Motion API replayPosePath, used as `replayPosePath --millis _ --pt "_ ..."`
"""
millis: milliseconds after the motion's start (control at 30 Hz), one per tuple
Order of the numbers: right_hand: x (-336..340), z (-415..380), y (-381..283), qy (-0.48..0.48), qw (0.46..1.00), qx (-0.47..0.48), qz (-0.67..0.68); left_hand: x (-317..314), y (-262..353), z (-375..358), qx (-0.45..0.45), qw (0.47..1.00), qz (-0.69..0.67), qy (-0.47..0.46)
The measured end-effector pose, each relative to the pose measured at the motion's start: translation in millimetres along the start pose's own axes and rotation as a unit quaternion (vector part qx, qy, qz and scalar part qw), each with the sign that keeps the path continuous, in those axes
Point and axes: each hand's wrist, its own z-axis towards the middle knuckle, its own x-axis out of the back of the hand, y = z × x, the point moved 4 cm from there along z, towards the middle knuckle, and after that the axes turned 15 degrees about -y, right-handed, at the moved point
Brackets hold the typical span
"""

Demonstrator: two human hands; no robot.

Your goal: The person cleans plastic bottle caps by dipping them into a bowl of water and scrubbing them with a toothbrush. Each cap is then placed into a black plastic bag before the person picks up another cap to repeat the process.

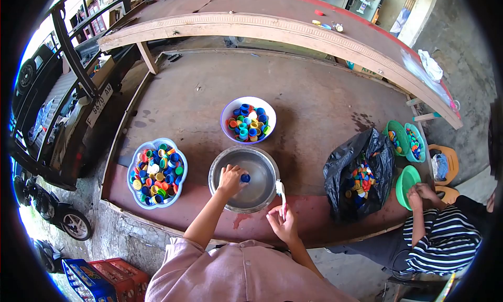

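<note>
My left hand (230, 180) is over the metal basin (216, 168), its fingers closed at a dark blue cap (245, 178). Low at the basin's right side, my right hand (284, 223) grips the handle of a white brush (281, 191), whose bristle end is at the basin's rim. Behind the basin stands a white bowl with a purple rim (224, 117), filled with colourful caps. To the left is a light blue scalloped basin (183, 183) full of caps in mixed colours.
On the right, a black plastic bag (335, 179) holds more caps. Beyond it are green baskets (390, 128) with small pieces. A person in a striped top (445, 239) has their hands at a green bowl (404, 184). A raised wooden shelf (251, 22) spans the table's far side.
</note>
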Motion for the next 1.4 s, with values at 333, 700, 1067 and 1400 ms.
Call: replayPosePath --millis 333,700,1067,1400 --pt "0.1 -0.6 -4.7 -0.003 1.000 0.007 0.006 12.7 2.7 -11.3 -0.020 0.990 -0.135 0.038" --pt "0.5 -6.6 -12.6 -0.002 1.000 0.013 -0.002 123.0 35.0 -35.1 -0.193 0.921 -0.317 0.123" --pt "-0.8 -19.5 -8.5 0.013 0.999 0.042 0.013 55.5 18.6 -17.8 -0.119 0.980 -0.119 0.109" --pt "-0.1 -34.1 0.4 0.018 1.000 -0.003 -0.024 53.3 21.0 -29.9 -0.075 0.991 -0.112 0.004"
